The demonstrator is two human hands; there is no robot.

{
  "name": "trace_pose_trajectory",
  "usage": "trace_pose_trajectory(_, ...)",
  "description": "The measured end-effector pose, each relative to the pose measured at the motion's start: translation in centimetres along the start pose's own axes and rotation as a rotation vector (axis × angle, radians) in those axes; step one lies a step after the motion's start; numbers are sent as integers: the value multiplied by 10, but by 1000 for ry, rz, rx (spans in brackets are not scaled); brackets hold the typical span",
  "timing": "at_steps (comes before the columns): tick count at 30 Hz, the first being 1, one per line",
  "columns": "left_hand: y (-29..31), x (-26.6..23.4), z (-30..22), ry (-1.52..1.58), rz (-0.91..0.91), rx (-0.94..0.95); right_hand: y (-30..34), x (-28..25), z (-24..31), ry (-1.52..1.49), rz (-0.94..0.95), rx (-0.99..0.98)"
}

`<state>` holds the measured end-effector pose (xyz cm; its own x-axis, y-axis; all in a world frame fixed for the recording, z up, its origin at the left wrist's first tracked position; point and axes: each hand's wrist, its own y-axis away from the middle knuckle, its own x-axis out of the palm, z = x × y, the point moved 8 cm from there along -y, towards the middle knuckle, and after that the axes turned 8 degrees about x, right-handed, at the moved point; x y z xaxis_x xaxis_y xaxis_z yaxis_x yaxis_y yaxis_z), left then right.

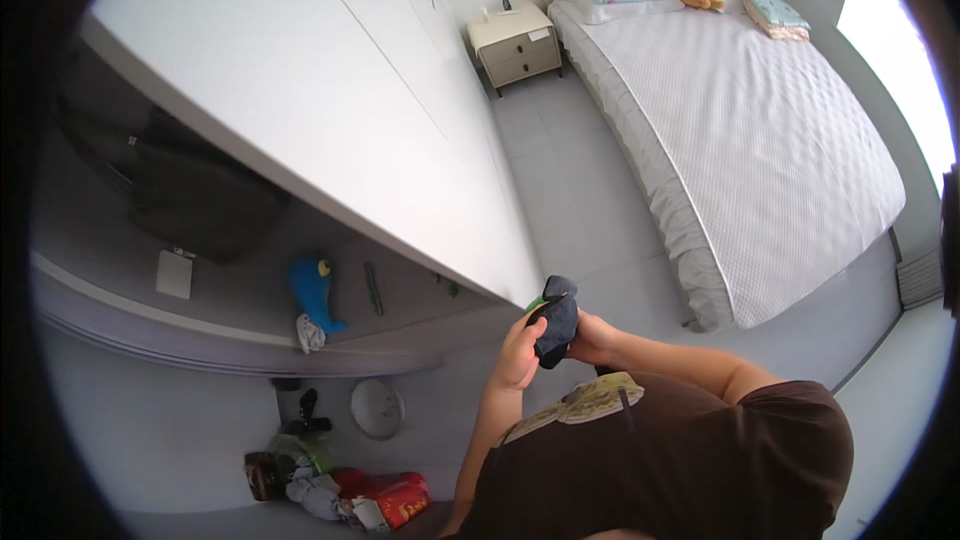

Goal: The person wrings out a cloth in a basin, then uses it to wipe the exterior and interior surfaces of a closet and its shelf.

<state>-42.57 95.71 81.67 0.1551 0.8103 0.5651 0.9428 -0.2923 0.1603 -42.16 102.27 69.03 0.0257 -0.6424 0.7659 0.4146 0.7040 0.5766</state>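
A dark grey, folded cloth item (560, 328), possibly a sock, is held up in front of my chest; its exact kind is unclear. My left hand (517, 355) grips it from the left, thumb across its near side. Behind its right edge is my right hand (594, 338), curled against the cloth with most fingers hidden. A bit of green (536, 302) shows between the cloth and my left fingers. Left of my hands, a wardrobe shelf (400, 325) carries a blue plush toy (313, 290), a white crumpled cloth (310, 334) and a thin green object (373, 288).
A white wardrobe door (400, 120) extends close to my hands. Deeper on the shelf lie a dark bag (200, 195) and a white card (174, 274). Below are a round white basin (377, 408) and a red bag (403, 498). The bed (760, 160) and nightstand (520, 55) stand beyond.
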Motion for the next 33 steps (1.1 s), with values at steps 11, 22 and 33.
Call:
trace_pose_trajectory(11,-179,49,11,30,22,-127,42,-32,181,-187,243,-216)
trace_pose_trajectory(22,-389,114,11,-49,31,-130,73,-94,410,-281,283,-385)
trace_pose_trajectory(33,-528,-12,-36,-44,-119,-88,-74,-80,524,-227,323,-162)
